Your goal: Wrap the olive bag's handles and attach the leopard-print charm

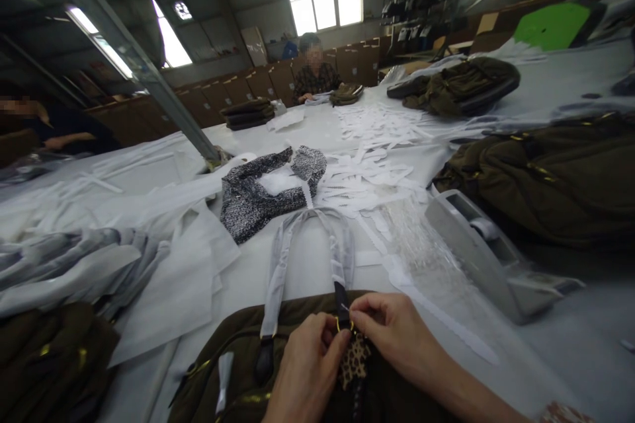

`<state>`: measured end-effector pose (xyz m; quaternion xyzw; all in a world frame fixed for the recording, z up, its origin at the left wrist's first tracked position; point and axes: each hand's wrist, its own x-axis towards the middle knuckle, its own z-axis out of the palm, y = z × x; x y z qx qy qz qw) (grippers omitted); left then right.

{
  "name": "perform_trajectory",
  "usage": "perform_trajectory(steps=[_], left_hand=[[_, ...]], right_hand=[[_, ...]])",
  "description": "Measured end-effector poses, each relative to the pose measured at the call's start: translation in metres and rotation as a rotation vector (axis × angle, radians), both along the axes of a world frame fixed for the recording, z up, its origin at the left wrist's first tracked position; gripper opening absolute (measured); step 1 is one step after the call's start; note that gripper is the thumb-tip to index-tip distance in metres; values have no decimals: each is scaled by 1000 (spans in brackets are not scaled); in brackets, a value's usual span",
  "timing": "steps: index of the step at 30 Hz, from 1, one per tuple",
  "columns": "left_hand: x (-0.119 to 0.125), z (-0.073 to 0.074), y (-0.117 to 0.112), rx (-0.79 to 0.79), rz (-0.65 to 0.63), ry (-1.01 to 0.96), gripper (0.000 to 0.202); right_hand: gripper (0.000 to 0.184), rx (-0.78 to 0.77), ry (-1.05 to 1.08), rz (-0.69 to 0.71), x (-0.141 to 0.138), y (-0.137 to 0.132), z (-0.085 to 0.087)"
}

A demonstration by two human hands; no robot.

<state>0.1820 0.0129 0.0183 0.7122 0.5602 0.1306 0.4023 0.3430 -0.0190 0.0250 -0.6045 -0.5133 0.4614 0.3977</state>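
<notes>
An olive-brown bag (pixel 238 344) lies at the near edge of the white table (pixel 317 264), its handles (pixel 307 244) wrapped in pale protective paper and arching away from me. My left hand (pixel 310 370) and my right hand (pixel 391 334) meet at the base of the right handle. Both pinch at a small gold ring (pixel 342 325) there, just above a leopard-print tag (pixel 354 360). The fingertips of both hands are pressed together on that fitting.
A grey tape dispenser (pixel 486 258) stands right of the bag. White paper strips (pixel 372 172) and a speckled black-and-white cloth (pixel 262 195) lie beyond. More olive bags (pixel 546 178) are piled right, far back and near left. One person sits at the far end, another at the left.
</notes>
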Motion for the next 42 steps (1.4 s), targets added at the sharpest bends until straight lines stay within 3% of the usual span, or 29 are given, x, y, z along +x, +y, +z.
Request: perform_trajectory(steps=[7, 15, 25, 33, 39, 42], left_hand=[[-3, -3, 11, -218, 1, -157, 15], [-5, -9, 10, -169, -13, -241, 19], [-5, -26, 22, -199, -38, -287, 16], [-3, -23, 22, -47, -110, -179, 23], [-4, -33, 23, -129, -128, -290, 24], [-3, -32, 23, -97, -130, -272, 23]], right_hand=[[21, 21, -429, 146, 4, 3, 11], [21, 19, -848, 205, -11, 12, 18], [27, 58, -697, 140, -11, 4, -8], [26, 25, -640, 123, -12, 6, -7], [26, -15, -532, 96, -9, 9, -4], [23, -60, -480, 92, -9, 11, -1]])
